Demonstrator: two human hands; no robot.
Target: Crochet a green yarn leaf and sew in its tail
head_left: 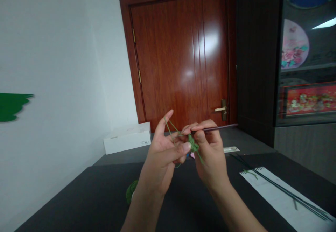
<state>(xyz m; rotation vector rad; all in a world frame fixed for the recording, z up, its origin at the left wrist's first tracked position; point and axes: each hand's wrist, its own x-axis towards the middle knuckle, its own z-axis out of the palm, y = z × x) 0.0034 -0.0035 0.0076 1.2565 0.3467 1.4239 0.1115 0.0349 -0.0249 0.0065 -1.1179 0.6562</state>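
Observation:
Between thumb and fingers, my left hand (165, 149) pinches a small green crochet piece (193, 143). Its index finger is raised, with green yarn (169, 127) looped around it and running to the piece. My right hand (211, 148) grips a dark crochet hook (223, 127), whose shaft points out to the right; the hook's tip lies close to the top of the piece, partly hidden by fingers. A loose yarn end hangs below the piece. Behind my left wrist, a ball of green yarn (131, 191) rests on the dark table, partly covered by my forearm.
On the dark table (105, 197), a white box (128, 139) stands at the back left. At right, a white paper sheet (278, 197) bears several long dark green stems (291, 193) and yarn scraps. A ruler-like strip (231, 149) and small pink item lie behind my hands.

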